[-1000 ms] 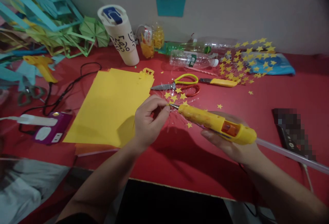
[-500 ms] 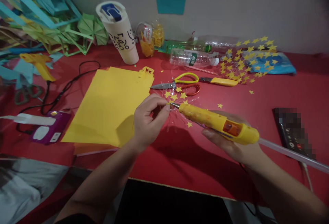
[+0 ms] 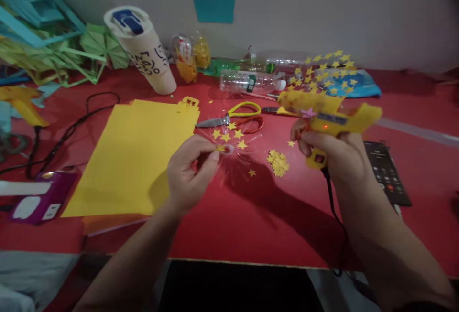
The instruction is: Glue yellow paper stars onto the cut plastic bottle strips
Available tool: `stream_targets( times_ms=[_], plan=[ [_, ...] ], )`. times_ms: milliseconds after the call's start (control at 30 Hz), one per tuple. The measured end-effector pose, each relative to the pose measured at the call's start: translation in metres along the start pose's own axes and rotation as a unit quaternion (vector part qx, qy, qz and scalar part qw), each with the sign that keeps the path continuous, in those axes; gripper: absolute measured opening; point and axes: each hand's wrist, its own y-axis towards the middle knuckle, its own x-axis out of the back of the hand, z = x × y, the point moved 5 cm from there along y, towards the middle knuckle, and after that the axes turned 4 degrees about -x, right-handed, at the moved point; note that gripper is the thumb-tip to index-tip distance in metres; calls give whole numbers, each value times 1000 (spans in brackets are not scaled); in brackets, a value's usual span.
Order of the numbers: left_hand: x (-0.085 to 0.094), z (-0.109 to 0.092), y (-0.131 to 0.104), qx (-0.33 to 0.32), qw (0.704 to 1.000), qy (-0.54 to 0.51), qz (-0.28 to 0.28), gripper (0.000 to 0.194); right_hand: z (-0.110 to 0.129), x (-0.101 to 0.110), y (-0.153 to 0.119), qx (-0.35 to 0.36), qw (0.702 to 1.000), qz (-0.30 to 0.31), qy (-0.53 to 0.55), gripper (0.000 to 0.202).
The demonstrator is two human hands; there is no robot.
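**Yellow star [image 3: 220, 148] pinched on the left, glue gun [image 3: 337, 120] gripped on the right!**

On the worktop's [image 3: 201, 240] left half, yellow sheets [image 3: 118, 159] are partly covered by the left hand [image 3: 191, 173], and there the star is clamped between thumb and forefinger, just past the sheets' right edge. Right beside it, the ring of a clear stranded piece [image 3: 229, 149] is seen. Between the hands a heap of stars [image 3: 278, 163] is passed, and here's the gun, wrapped in the right hand [image 3: 339, 152], well apart from the left! Its long axis is held roughly along the worktop's back edge, nozzle end leftward; the star is placed leftward of it, toward the front edge.

What's lost? At far left, a second gun [image 3: 21, 104] is cut off. Whether a strand is pinched with the star cannot be told. The nozzle tip is blurred against the clutter behind, and a translucent stick [image 3: 419, 133] is cropped at right.
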Motion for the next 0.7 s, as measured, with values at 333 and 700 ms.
stream_targets(
  times_ms=[333, 700],
  plan=[
    [-3, 6, -3, 49, 998, -30, 10, 16, -73, 3, 45, -174, 962, -17, -209, 27],
    [-21, 23, -14, 339, 905, -251, 52, 6, -70, -3, 47, -24, 818, 43, -574, 48]
  ],
)
